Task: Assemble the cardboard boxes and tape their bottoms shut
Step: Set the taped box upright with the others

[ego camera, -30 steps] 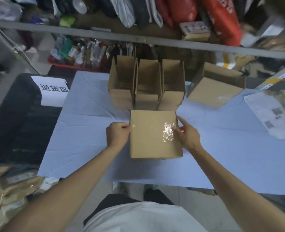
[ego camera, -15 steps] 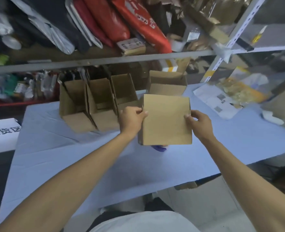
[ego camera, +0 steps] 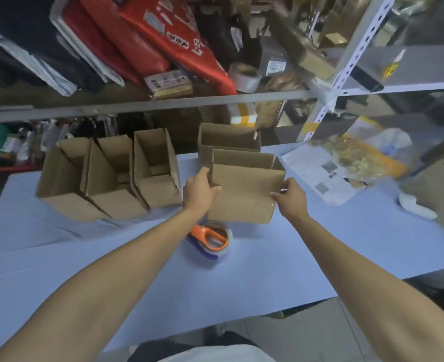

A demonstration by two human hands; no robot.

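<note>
Box (ego camera: pixel 244 194): held above the table (ego camera: pixel 241 278), open side up, likely to join the finished boxes (ego camera: pixel 106 176).
Left hand (ego camera: pixel 198 190): grips left edge.
Right hand (ego camera: pixel 291 197): pinches right edge.
Tape (ego camera: pixel 210 240): lies below.

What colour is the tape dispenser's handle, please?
Orange, on the tape dispenser; head view shows it best.

Open-topped brown cardboard box (ego camera: pixel 244 194) upright above blue table (ego camera: pixel 241 278)

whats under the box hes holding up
Below the held box, a tape roll with an orange-handled dispenser lies on the blue table cover. The box's lower edge covers the roll's far side, so anything further back there is hidden.
</note>
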